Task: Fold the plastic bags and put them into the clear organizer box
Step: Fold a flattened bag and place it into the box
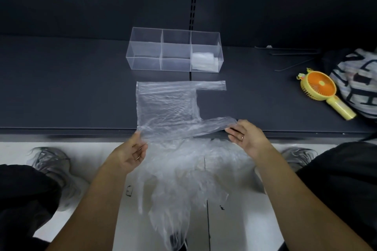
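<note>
Pinching near edge of thin clear plastic bag (165,108): left hand (130,155) at corner, right hand (246,138) at handle tip; keep taut, lift to far edge, align, press flat.

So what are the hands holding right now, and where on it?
The flat plastic bag, by its near edge: the left hand pinches its near left corner, the right hand pinches the end of the near handle.
</note>
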A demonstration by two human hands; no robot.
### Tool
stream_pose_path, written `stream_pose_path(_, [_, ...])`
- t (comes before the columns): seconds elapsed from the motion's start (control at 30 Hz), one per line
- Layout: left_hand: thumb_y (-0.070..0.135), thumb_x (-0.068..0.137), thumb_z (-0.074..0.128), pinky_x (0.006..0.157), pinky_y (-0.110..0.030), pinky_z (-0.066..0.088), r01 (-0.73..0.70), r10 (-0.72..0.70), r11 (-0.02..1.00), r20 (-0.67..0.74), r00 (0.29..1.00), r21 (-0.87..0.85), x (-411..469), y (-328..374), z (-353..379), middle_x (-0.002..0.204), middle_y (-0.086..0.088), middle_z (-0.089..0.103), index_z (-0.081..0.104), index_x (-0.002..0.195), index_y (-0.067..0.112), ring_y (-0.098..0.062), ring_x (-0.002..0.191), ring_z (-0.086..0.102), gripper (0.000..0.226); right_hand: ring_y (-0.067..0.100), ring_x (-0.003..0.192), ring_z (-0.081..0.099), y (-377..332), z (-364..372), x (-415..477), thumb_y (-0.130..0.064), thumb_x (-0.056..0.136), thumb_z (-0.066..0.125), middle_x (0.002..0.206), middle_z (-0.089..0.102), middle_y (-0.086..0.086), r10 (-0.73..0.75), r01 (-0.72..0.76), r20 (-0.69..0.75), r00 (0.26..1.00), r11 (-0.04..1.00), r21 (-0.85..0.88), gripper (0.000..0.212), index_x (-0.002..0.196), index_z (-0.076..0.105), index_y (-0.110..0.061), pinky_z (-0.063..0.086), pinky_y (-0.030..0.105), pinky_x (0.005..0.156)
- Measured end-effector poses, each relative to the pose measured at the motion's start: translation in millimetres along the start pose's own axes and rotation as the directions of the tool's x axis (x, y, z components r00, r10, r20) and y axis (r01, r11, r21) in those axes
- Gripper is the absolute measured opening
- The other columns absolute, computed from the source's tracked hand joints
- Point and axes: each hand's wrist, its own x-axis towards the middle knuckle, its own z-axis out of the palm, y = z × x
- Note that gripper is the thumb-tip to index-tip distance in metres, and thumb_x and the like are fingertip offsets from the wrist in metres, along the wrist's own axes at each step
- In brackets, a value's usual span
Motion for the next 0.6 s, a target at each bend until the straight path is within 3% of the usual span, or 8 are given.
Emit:
stream_pose_path(0.13, [0.032, 0.084, 0.072, 0.047, -0.016, 0.051, 0.005, -0.004, 1.000, -0.079, 0.997, 0.017, -3, 3, 3, 0.081, -0.001, 0.065, 0.063, 0.083, 0.012, -0.010, 0.066, 0.057, 0.022, 0.009, 0.056, 0.064, 3, 10, 12, -0.006, 0.085, 0.070, 0.072, 0.066, 0.008, -0.155, 0.107, -0.224, 0.962, 0.972, -0.210, 0.015, 0.098, 0.063, -0.005, 0.050, 0.018, 0.049])
stream_pose_path(0.2, [0.025, 0.083, 0.074, 0.046, -0.015, 0.051, -0.029, 0.028, 1.000, -0.125, 0.992, -0.005, -3, 5, 3, 0.078, 0.000, 0.064, 0.064, 0.082, 0.012, -0.009, 0.066, 0.058, 0.016, 0.013, 0.056, 0.061, 6, 12, 19, -0.004, 0.081, 0.072, 0.065, 0.063, 0.007, -0.231, 0.130, -0.317, 0.920, 0.942, -0.310, 0.019, 0.098, 0.065, -0.001, 0.053, 0.023, 0.056])
stream_pose_path(0.27, [0.021, 0.082, 0.075, 0.049, -0.015, 0.052, -0.065, 0.061, 0.998, -0.155, 0.986, -0.024, -5, 5, 4, 0.078, 0.000, 0.065, 0.065, 0.084, 0.012, -0.008, 0.067, 0.059, 0.014, 0.021, 0.066, 0.065, 9, 10, 24, -0.011, 0.080, 0.074, 0.068, 0.066, 0.008, -0.319, 0.127, -0.376, 0.870, 0.882, -0.454, 0.020, 0.097, 0.067, -0.002, 0.055, 0.032, 0.072])
stream_pose_path(0.37, [0.016, 0.085, 0.073, 0.049, -0.014, 0.052, -0.129, 0.126, 0.992, -0.221, 0.967, 0.001, -5, 2, 10, 0.075, -0.002, 0.066, 0.064, 0.083, 0.010, -0.009, 0.064, 0.059, 0.011, 0.033, 0.096, 0.064, 12, 8, 20, -0.016, 0.083, 0.068, 0.101, 0.069, 0.011, -0.450, 0.023, -0.418, 0.789, 0.702, -0.712, 0.015, 0.097, 0.068, -0.008, 0.045, 0.030, 0.079])
stream_pose_path(0.43, [0.013, 0.087, 0.069, 0.057, -0.021, 0.055, -0.261, 0.304, 0.950, -0.323, 0.896, 0.172, -5, 1, 14, 0.072, -0.006, 0.065, 0.064, 0.080, 0.006, -0.017, 0.066, 0.061, 0.011, 0.040, 0.108, 0.055, 15, 17, 13, -0.008, 0.081, 0.064, 0.118, 0.059, 0.017, -0.510, -0.006, -0.445, 0.736, 0.652, -0.758, 0.026, 0.107, 0.061, -0.009, 0.044, 0.040, 0.088])
stream_pose_path(0.5, [0.014, 0.090, 0.062, 0.071, -0.029, 0.049, -0.376, 0.637, 0.724, -0.351, 0.687, 0.579, -4, 2, 17, 0.080, -0.014, 0.067, 0.067, 0.082, 0.004, -0.030, 0.079, 0.062, 0.014, 0.044, 0.114, 0.047, 16, 34, 4, -0.005, 0.076, 0.064, 0.123, 0.050, 0.021, -0.684, 0.061, -0.373, 0.627, 0.521, -0.851, 0.039, 0.114, 0.057, -0.009, 0.038, 0.049, 0.093])
stream_pose_path(0.57, [0.007, 0.093, 0.053, 0.078, -0.032, 0.042, -0.450, 0.875, 0.365, -0.136, 0.464, 0.815, -4, 9, 25, 0.096, -0.017, 0.068, 0.070, 0.093, 0.004, -0.035, 0.093, 0.060, 0.017, 0.043, 0.117, 0.046, 21, 62, -2, -0.002, 0.074, 0.063, 0.126, 0.050, 0.022, -0.835, 0.266, -0.118, 0.537, 0.301, -0.916, 0.044, 0.117, 0.058, -0.006, 0.036, 0.048, 0.095])
stream_pose_path(0.6, [0.003, 0.093, 0.050, 0.086, -0.035, 0.042, -0.491, 0.917, 0.189, 0.026, 0.398, 0.850, 1, 14, 31, 0.107, -0.018, 0.066, 0.069, 0.105, 0.003, -0.035, 0.103, 0.058, 0.023, 0.041, 0.122, 0.045, 25, 81, -4, -0.001, 0.076, 0.062, 0.131, 0.049, 0.021, -0.845, 0.392, 0.057, 0.532, 0.186, -0.901, 0.045, 0.121, 0.058, -0.003, 0.035, 0.046, 0.101])
